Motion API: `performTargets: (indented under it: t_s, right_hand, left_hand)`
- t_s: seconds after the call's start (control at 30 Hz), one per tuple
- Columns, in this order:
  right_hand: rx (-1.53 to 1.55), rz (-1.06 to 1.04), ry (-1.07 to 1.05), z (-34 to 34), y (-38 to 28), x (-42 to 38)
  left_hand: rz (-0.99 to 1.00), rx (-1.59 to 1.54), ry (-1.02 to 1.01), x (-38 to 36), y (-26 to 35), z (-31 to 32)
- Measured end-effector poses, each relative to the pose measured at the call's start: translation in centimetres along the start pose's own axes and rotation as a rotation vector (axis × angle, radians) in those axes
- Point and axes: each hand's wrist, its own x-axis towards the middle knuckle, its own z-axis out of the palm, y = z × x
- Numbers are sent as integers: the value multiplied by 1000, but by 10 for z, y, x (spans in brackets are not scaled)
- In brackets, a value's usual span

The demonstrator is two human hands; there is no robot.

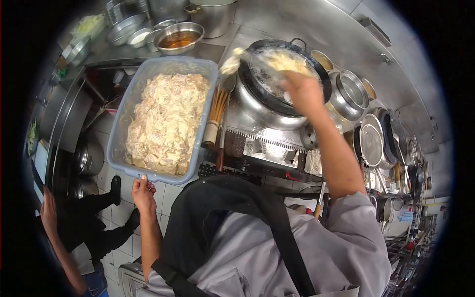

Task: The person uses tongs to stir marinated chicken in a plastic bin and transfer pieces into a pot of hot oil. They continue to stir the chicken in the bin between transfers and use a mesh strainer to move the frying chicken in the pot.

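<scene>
Found left hand (143, 194) clamped on near rim of the tub (202, 129), left of the wok (247, 84); judged a spill possible through tugging there; noted mixture (166, 119) inside, pale, thick, lumpy. Found right hand (303, 94) over the wok, with grasp too blurred to tell; judged scalding possible from splashing liquid (267, 83); noted yellowish pieces (286, 62) amid bubbles

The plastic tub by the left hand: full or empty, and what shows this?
Partly full: in the plastic tub, a pale, coated mass covers most of the floor, with bare wall above it. Exact depth: cannot tell.
</scene>
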Motion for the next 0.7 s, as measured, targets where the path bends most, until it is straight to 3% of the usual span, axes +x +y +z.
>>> performTargets:
  t_s: [0.03, 0.07, 0.23, 0.53, 0.6, 0.63, 0.7]
  right_hand:
    - [-48, 96, -57, -26, 7, 3]
    - [-77, -5, 33, -36, 36, 4]
    - [-379, -20, -65, -71, 86, 12]
    - [-503, 88, -423, 28, 125, 63]
    - [-470, 55, -385, 44, 133, 81]
    - [-421, 20, -266, 48, 146, 95]
    - [-343, -18, -138, 27, 120, 108]
  left_hand:
    - [7, 10, 10, -2, 1, 2]
    - [17, 19, 23, -3, 2, 3]
    - [15, 26, 89, -7, 2, 8]
    - [20, 15, 129, -9, 1, 15]
    - [28, 54, 99, -8, 0, 11]
    - [21, 74, 94, -8, -1, 10]
    - [22, 121, 182, -17, 5, 23]
